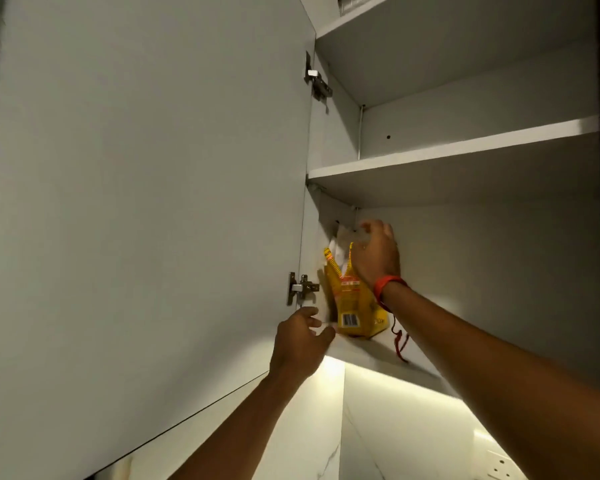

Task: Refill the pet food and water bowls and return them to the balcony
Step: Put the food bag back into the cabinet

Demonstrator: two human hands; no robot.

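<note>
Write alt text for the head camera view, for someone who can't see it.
A person's right hand grips the top of a yellow bag on the lowest shelf of an open wall cabinet, while the open left hand reaches toward the bag's base. The upper shelves look bare.

Yellow pet food bag (352,299), top open and crumpled, upright on lowest cupboard shelf, left corner

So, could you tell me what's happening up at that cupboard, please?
A person is reaching into an open wall cupboard. The right hand, with a red wristband, is at the top of a yellow bag standing on the lowest shelf, in its left corner. The left hand is open just below the door's lower hinge, near the bag's base but not on it. The bag has not left the shelf.
</note>
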